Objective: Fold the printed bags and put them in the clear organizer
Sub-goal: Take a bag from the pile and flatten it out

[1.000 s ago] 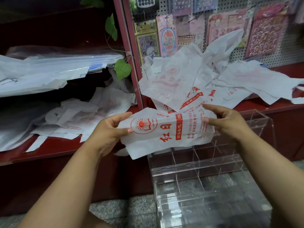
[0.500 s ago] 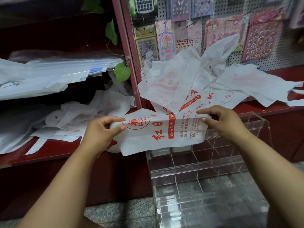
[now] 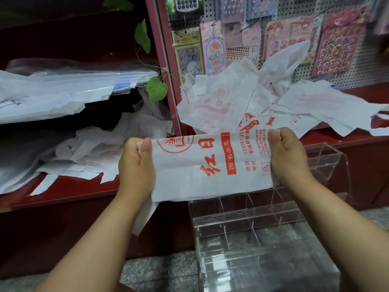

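The clear organizer (image 3: pixel 248 226) stands on the floor. Just above it, the left hand (image 3: pixel 136 165) and right hand (image 3: pixel 288 157) each pinch an end of a folded printed bag (image 3: pixel 208 169) — stretched flat between them. Behind, loose bags (image 3: pixel 235 98) lie heaped on the red shelf (image 3: pixel 67 190).

— How are the hands set?
— Both forearms reach forward; left hand (image 3: pixel 136 165) and right hand (image 3: pixel 287 158) are level and well apart, backs toward the camera.
— And the fingers?
— Curled, thumbs on top, pinching.
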`<state>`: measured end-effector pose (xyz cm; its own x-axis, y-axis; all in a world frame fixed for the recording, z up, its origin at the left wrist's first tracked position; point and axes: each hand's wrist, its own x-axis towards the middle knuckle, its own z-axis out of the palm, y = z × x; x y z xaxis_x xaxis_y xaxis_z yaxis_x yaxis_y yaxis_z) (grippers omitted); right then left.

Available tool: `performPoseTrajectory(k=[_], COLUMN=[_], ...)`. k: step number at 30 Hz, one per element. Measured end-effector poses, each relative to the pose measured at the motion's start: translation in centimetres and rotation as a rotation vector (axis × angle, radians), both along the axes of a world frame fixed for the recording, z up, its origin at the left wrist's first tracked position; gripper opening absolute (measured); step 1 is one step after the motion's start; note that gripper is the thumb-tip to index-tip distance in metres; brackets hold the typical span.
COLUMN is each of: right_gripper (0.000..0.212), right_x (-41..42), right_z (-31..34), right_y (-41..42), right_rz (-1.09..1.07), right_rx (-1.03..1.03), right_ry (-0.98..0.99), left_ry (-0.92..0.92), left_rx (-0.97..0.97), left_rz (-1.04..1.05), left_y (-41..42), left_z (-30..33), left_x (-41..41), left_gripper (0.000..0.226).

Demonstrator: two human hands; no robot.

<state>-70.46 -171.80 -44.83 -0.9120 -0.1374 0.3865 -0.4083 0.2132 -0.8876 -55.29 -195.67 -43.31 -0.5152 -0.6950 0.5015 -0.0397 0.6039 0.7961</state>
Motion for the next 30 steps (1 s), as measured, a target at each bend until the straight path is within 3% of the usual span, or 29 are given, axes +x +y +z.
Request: performPoseTrajectory(k=[2, 5, 8, 10, 11, 15, 19, 22, 26, 30], right_gripper=[0.031, 0.03, 0.02, 0.018, 0.019, 0.026, 0.042, 0.033, 0.014, 0.017], right_x=[-0.1, -0.5, -0.9, -1.4, -1.7, -2.1, -2.3, -2.1, -1.7, -1.9], right_z=[0.1, -0.1, 0.0, -0.1, -0.2, -0.4, -1.2, -1.7, -1.8, -1.7], right_y=[0.1, 0.4, 0.8, 1.0, 1.1, 1.2, 1.0, 0.8, 0.7, 0.5], right_rz=[-0.028, -0.007, 0.021, 0.016, 0.01, 0.074, 0.158, 0.229, 0.234, 0.201], right_rx=[0.028, -0.007, -0.058, -0.12, -0.166, -0.276, -0.223, -0.154, -0.144, -0.265], right_ry=[0.007, -0.056, -0.193, -0.275, -0.317, -0.521, -0.59, -0.58, -0.539, -0.64], left_ry=[-0.03, -0.09, -0.144, -0.158, -0.154, -0.123, -0.132, -0.138, -0.198, -0.228], left_rx=[-0.048, 0.03, 0.32, 0.594, 0.638, 0.614, 0.624, 0.64, 0.713, 0.733], left_rz=[0.024, -0.017, -0.123, -0.305, -0.365, -0.301, -0.232, -0.206, -0.249, -0.26], left_y=[0.1, -0.8, -0.7, -0.1, 0.0, -0.3, -0.9, -1.4, -1.9, -2.3], left_z=[0.0, -0.3, -0.1, 0.0, -0.1, 0.0, -0.3, -0.6, -0.7, -0.7], left_x=[-0.2, -0.8, -0.7, -0.6, -0.5, -0.4, -0.2, -0.1, 0.3, 0.3], left_gripper=[0.023, 0.028, 0.023, 0.036, 0.045, 0.058, 0.034, 0.014, 0.02, 0.02])
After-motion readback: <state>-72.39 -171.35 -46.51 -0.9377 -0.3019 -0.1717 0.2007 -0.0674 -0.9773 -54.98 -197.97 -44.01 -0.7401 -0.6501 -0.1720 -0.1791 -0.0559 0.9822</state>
